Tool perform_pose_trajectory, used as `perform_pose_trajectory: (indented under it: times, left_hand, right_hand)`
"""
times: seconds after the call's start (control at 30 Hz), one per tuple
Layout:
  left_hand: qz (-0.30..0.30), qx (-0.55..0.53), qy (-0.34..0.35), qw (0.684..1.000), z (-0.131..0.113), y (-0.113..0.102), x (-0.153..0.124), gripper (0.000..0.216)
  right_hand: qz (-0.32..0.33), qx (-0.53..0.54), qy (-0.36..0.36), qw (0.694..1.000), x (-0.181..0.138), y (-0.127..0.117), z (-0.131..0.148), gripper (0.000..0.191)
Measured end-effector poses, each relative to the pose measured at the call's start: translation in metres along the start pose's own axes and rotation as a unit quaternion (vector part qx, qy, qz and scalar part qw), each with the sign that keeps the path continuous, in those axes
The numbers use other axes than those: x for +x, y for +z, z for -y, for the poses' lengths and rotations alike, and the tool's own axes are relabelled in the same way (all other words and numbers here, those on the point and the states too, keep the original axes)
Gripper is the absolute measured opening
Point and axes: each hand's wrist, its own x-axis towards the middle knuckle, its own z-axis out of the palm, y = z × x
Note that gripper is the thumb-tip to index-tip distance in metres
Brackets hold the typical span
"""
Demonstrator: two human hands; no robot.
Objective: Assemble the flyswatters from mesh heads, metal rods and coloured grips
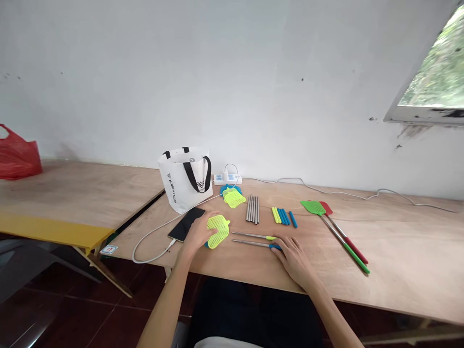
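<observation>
My left hand (198,233) grips the edge of a yellow fly swatter head (218,231), its thumb over the perforated face. A blue edge (206,244) shows beneath that head. My right hand (294,257) lies on the table with fingers stretched over the handle ends of two metal rods. One rod (250,235) has a yellow grip (270,238), the other (250,242) a blue grip (274,246); both point left toward the swatter head. My fingers partly cover these grips.
Behind lie more yellow swatter heads (234,197) over blue ones (225,187), several metal tubes (253,210) and loose yellow and blue grips (283,216). Green (313,207) and red (326,208) swatters lie right. A phone (186,224), white bag (181,181) and power strip (217,180) stand left and behind.
</observation>
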Motion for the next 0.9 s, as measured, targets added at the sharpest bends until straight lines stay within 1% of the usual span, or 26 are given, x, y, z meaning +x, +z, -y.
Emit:
perform_pose_trajectory:
  times: [0.07,0.13,0.2,0.27,0.33,0.47,0.57,0.67,0.77,0.9]
  left_hand:
    - [-0.004,0.0,-0.012,1.0,0.002,-0.001,0.001,0.06]
    - [0.0,0.023,-0.035,0.999,0.004,-0.001,0.002,0.061]
    - [0.02,0.05,-0.073,0.996,0.008,0.0,0.002,0.064]
    - [0.043,0.066,-0.094,0.992,0.012,0.003,0.002,0.065]
    - [0.055,0.069,-0.089,0.992,0.014,0.007,0.002,0.063]
    - [0.056,0.066,-0.07,0.994,0.014,0.012,0.002,0.058]
    - [0.064,0.075,-0.073,0.992,0.011,0.012,0.001,0.052]
    - [0.068,0.086,-0.083,0.991,0.01,0.009,0.002,0.046]
    - [0.056,0.044,-0.073,0.995,0.009,0.006,0.002,0.042]
    - [-0.01,-0.024,-0.027,0.999,0.001,0.002,0.001,0.033]
  right_hand:
    - [0.008,0.021,-0.007,1.0,0.001,-0.002,0.002,0.028]
    - [0.009,0.034,-0.01,0.999,0.002,-0.004,0.003,0.028]
    - [0.007,0.042,-0.009,0.999,0.003,-0.005,0.004,0.027]
    - [0.007,0.05,-0.006,0.999,0.003,-0.004,0.003,0.027]
    - [0.009,0.057,-0.004,0.998,0.002,-0.004,0.002,0.027]
    - [0.008,0.047,0.011,0.999,0.001,-0.003,0.001,0.027]
    - [0.0,0.036,0.024,0.999,0.001,-0.003,0.001,0.027]
    - [-0.005,0.039,0.011,0.999,0.002,-0.003,0.002,0.031]
    - [-0.006,0.055,0.006,0.998,0.002,-0.002,0.001,0.034]
    - [0.0,0.096,0.059,0.994,0.001,-0.001,-0.004,0.031]
